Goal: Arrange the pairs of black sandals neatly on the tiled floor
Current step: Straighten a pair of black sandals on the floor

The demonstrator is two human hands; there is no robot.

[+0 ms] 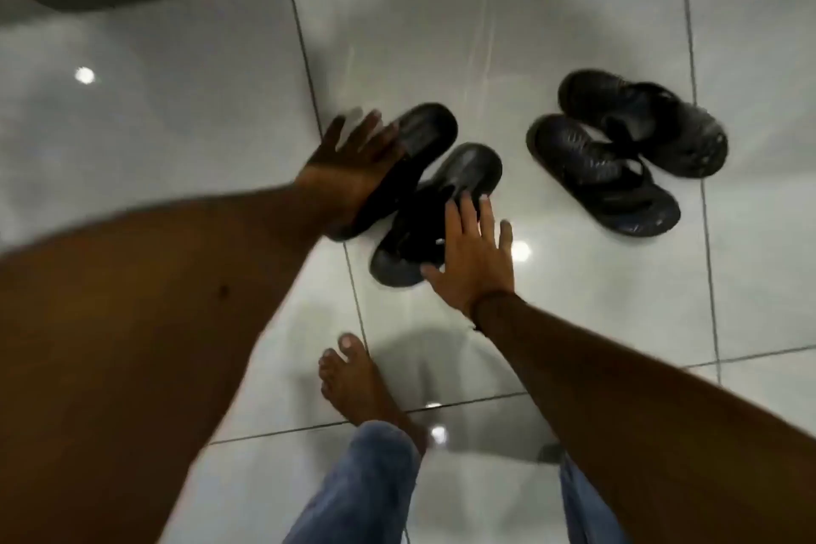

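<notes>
On the tiled floor (pixel 176 137) both hands were spread flat with fingers apart — the left hand (pixel 353 163) against one sandal (pixel 419 137), the right hand (pixel 474 261) on its mate (pixel 459 177) — beside the other black pair (pixel 618 146).

Left hand (pixel 353 159) blurred, hides part of nearest sandal (pixel 415 146).

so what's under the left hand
The left hand, fingers spread, lies over the near part of a black sandal, hiding that end. Only its far rounded end shows. Whether the palm touches it is blurred.
</notes>
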